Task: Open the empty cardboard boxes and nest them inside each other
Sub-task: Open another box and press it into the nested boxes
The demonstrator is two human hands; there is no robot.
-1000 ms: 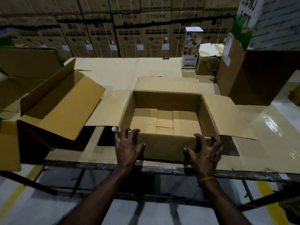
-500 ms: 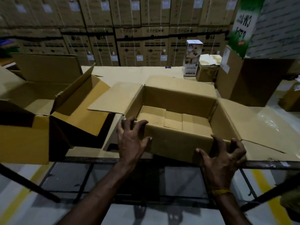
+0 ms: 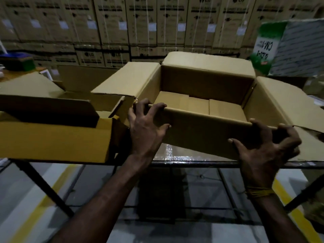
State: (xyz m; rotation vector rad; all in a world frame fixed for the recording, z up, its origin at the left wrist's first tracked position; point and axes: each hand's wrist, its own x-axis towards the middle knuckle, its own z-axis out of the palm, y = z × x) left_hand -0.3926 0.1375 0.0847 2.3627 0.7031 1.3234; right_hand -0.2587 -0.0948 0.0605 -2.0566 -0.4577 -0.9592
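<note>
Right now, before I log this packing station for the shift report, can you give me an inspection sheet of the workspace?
Surface: glossy metal-framed table, partly covered with cardboard.
Job's things: open empty brown cardboard box, tilted, near edge raised; larger open yellow-fronted cardboard box to its left.
Clutter: green-and-white printed carton at the far right.
Hands: left hand and right hand grip the brown box's near wall, fingers over the rim.
Cables: nothing seen.
Surroundings: stacked strapped cartons behind; yellow floor lines.
</note>
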